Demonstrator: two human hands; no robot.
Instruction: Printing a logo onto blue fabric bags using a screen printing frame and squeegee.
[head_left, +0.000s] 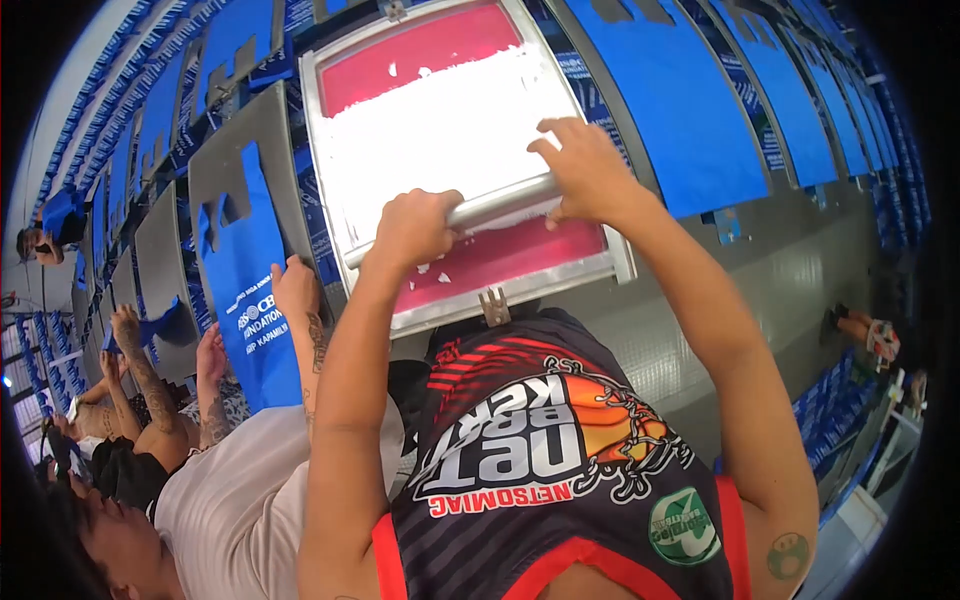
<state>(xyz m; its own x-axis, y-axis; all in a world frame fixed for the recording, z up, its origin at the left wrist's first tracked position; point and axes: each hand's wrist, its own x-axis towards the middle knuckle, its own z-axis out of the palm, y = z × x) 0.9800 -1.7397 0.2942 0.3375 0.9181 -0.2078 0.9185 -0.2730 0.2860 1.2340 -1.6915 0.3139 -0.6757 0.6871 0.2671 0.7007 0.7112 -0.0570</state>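
Note:
A printing screen with a pale metal frame and pink mesh lies before me, a broad band of white ink over its middle. Across the lower part of the mesh rests a long squeegee, tilted up toward the right. My left hand is wrapped over its left portion. At its right end is my right hand, thumb on the near side and fingers spread and curled over the far side in a looser hold. White flecks show on the pink mesh. What lies under the screen is hidden.
Blue fabric pieces lie on grey boards in rows on both sides. A metal hinge clip sits at the frame's near edge. At my left, a person in a light shirt handles a printed blue cloth; others work farther left.

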